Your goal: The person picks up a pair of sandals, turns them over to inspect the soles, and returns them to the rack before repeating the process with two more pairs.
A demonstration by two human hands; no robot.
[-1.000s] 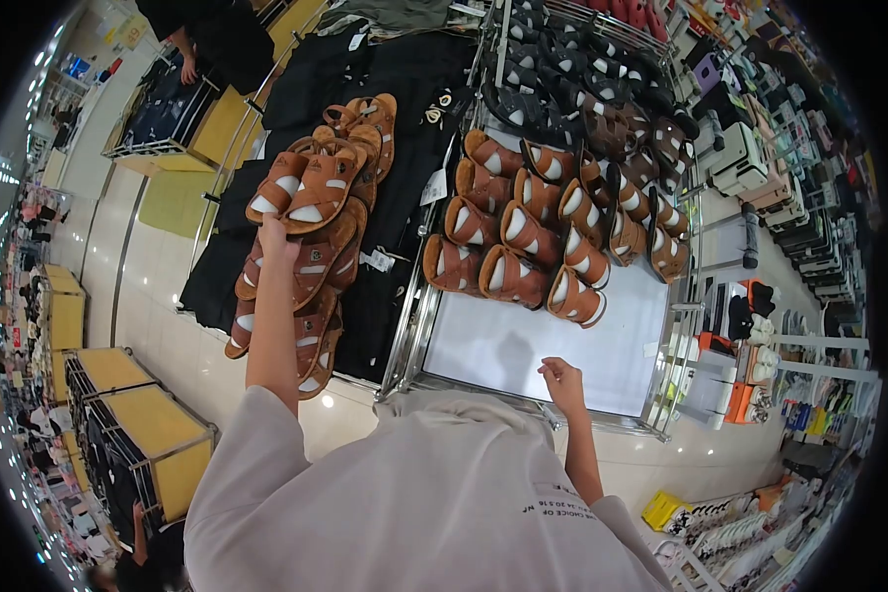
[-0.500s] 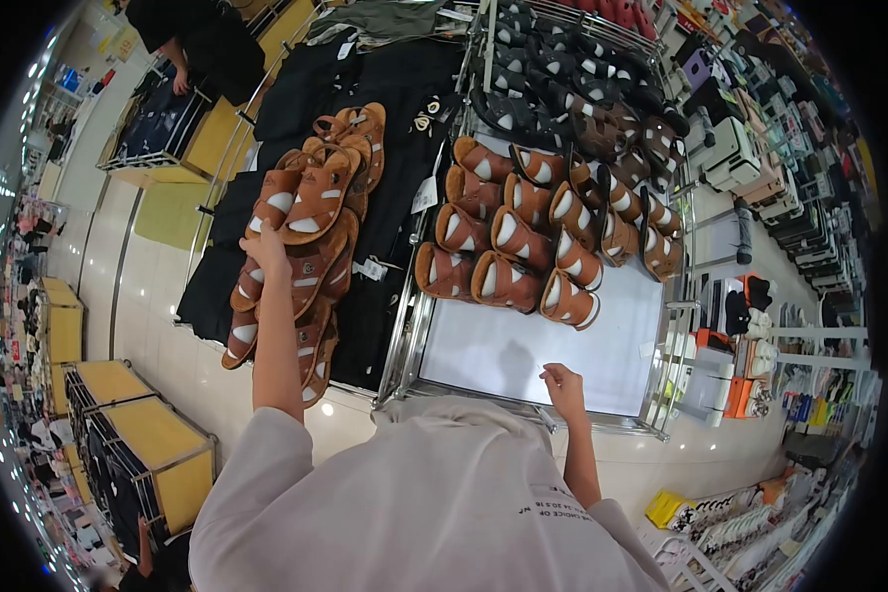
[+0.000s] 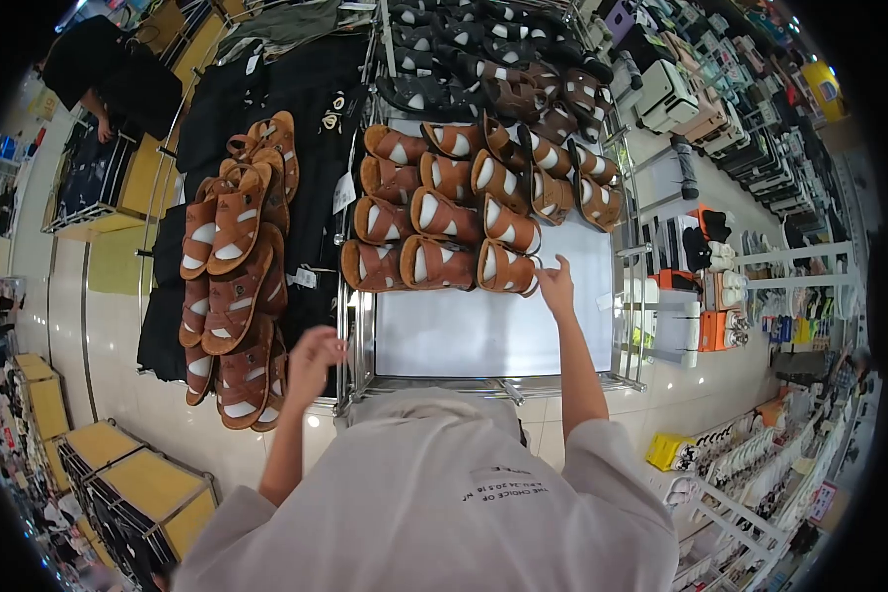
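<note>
My right hand [image 3: 558, 288] is at the near right corner of the brown sandals on the white display board [image 3: 444, 335]. Its fingers are apart, and the thumb side touches the edge of the front sandal [image 3: 506, 266]. My left hand [image 3: 315, 361] hangs over the metal rail, slightly blurred, with its fingers loosely bent and nothing visible in them. To its left, a stack of brown strap sandals [image 3: 239, 286] lies on folded black clothes [image 3: 311, 227]. White paper stuffing shows inside many sandals.
Black sandals [image 3: 434, 59] fill the far part of the board. Metal rails [image 3: 360, 326] run along the display's edges. A person in black [image 3: 118, 74] stands far left by another rack. Suitcases [image 3: 666, 94] and shoe racks line the right side.
My left hand has left the sandal stack and drawn back toward my body. My right hand has reached forward to the front sandal, which now sits straighter and closer to its row.
</note>
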